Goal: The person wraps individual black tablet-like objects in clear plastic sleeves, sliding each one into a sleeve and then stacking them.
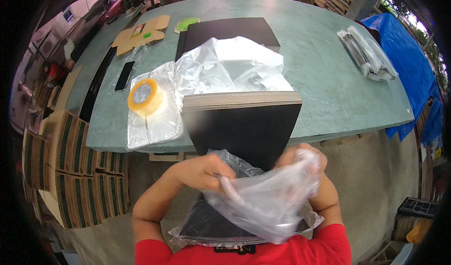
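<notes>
My left hand (206, 172) is closed on one edge of a clear plastic bag (268, 199). My right hand (303, 159) grips the bag's other side, partly hidden behind the blurred film. Right in front of the hands, a thick stack of black boards (242, 129) stands tilted at the table's near edge, its layered edges facing up. Close to my body, below the bag, lies a flat black panel (206, 220) in clear plastic. Whether the held bag joins that wrapping I cannot tell.
Crumpled whitish plastic (230, 65) lies behind the stack, before more black boards (225, 30). A tape roll (145, 98) rests on clear bags (159, 133), near a phone (124, 76) and cut cardboard (141, 35). Wrapped packs (366, 53) lie right on the green table (324, 77); cartons (89, 190) stand left.
</notes>
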A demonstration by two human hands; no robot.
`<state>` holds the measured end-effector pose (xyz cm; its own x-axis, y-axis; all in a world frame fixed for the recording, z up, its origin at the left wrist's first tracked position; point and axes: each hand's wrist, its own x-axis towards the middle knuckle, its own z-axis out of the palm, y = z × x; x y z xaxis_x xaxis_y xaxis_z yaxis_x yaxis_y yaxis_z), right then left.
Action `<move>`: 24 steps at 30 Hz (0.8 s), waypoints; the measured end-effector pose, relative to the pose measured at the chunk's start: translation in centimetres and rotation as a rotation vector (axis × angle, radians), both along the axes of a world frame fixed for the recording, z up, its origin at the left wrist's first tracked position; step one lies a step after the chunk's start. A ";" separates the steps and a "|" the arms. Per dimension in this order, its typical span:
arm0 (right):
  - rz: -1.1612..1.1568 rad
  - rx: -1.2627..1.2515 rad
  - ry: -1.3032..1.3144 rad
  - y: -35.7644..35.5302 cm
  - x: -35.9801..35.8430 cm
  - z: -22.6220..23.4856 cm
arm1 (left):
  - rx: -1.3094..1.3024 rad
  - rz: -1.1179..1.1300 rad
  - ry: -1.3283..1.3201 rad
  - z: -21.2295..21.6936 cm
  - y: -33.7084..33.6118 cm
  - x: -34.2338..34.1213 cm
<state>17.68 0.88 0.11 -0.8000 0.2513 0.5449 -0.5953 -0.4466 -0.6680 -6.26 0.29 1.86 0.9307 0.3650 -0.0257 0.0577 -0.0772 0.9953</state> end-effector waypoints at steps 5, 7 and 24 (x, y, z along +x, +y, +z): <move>0.336 0.694 -0.560 1.2 0.6 0.0 | -0.263 0.127 -0.322 1.8 -0.8 -0.4; 0.278 0.547 -0.354 2.5 2.5 0.9 | -0.041 0.004 0.109 4.4 -1.5 -0.2; -0.120 1.536 -1.560 0.4 3.3 5.8 | 0.953 -0.029 1.152 -2.9 -5.3 -2.5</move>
